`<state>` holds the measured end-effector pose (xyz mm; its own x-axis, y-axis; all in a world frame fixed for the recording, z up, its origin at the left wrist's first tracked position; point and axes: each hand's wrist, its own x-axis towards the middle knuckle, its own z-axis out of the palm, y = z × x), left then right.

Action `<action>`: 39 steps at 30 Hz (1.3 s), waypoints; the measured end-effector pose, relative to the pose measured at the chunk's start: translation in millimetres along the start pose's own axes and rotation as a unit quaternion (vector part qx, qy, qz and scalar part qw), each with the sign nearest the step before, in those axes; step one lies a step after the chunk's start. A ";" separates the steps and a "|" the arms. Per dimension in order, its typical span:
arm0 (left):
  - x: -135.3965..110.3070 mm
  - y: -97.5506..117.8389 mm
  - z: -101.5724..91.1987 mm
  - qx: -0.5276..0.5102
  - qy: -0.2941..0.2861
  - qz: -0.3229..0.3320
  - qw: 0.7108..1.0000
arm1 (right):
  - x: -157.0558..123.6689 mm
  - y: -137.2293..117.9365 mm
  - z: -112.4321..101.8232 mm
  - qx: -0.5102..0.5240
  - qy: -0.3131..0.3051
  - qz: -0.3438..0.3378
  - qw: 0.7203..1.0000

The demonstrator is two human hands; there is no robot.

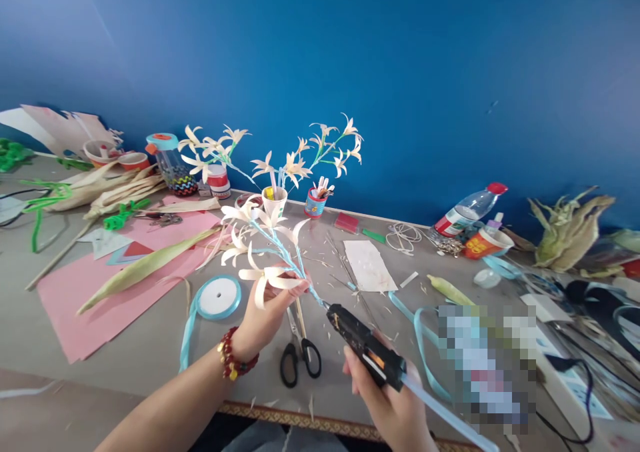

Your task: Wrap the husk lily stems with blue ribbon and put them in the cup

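On the left of your desk [23, 239], a dried corn husk [145, 272] lies across pink paper [70, 299], with a blue ribbon spool [219, 297] to its right. Your left hand [270, 309] has its grip clamped on a flower spray [274, 240], raised over the middle. Black-handled scissors [303, 343] lie near you, between your hands. Your right hand's [387, 399] grip is closed around a black glue gun [367, 345], its nozzle at the spray's lower stem; I cannot tell whether they touch. A red-capped water bottle [463, 215] is far right.
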<state>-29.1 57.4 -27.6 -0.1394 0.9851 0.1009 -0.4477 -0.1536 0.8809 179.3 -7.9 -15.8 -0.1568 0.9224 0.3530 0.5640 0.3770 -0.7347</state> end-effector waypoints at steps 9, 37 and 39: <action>1.5 3.5 1.8 0.022 0.023 0.018 0.999 | -1.7 -10.5 2.9 0.018 0.023 0.030 0.999; -0.3 5.0 3.7 0.016 0.004 0.009 1.000 | 1.2 -19.5 4.2 0.038 0.017 0.029 0.999; 0.2 5.3 3.5 0.024 0.010 0.006 1.000 | 2.4 -18.8 3.7 0.036 0.017 0.030 0.999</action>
<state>-28.4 57.0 -21.4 -0.1620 0.9814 0.1031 -0.4034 -0.1612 0.9007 165.3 -12.5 -3.3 -0.0960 0.9404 0.3262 0.5111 0.3278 -0.7945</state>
